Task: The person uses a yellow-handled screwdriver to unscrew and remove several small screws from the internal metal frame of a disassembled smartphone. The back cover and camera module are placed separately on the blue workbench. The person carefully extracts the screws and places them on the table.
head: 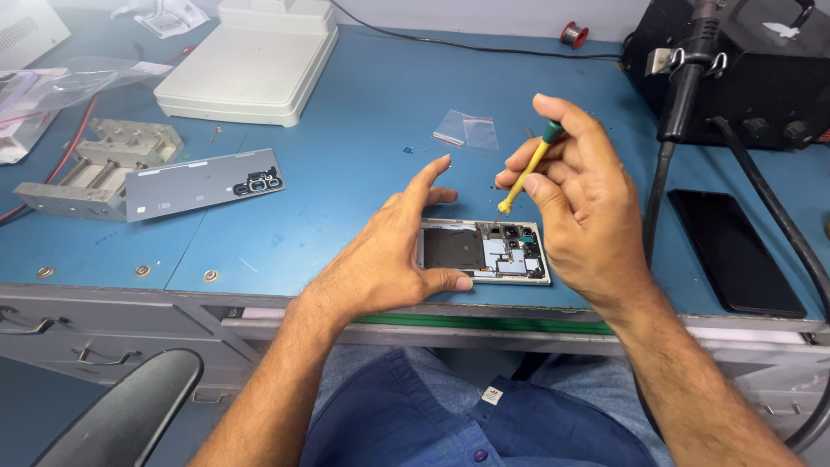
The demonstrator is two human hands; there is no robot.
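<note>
Blue worktop [363, 112], seen from above the person's lap.

Centre of frame, near the front edge: an opened phone [484, 251], back cover off, lying flat. Dark plate on its left half, boards and camera modules on its right.

Left hand [389, 259]: rests at the phone's left end, thumb along the near edge, index finger raised and stretched toward the upper centre. Fingers spread, steadying the phone rather than closed around it.

Right hand [579, 199]: hovers just above the phone's right end. Fingers pinched shut on a small screwdriver [529, 169] with a yellow shaft and green cap. Tip points down and left, just above the phone's upper edge; whether it touches, I cannot tell.

Left of frame: the grey back cover [203, 184] with its camera cut-outs lies flat, well apart from the phone, one end leaning over a grey metal fixture [95, 164].

Upper left: white flat machine [251, 60].

Upper centre: two small clear bags [467, 130] lying beyond the hands.

Right of frame: a black phone or screen [735, 251] face up, beside a thick black hose. Upper right: black hot-air station [735, 60], handpiece hanging on its front.
</note>
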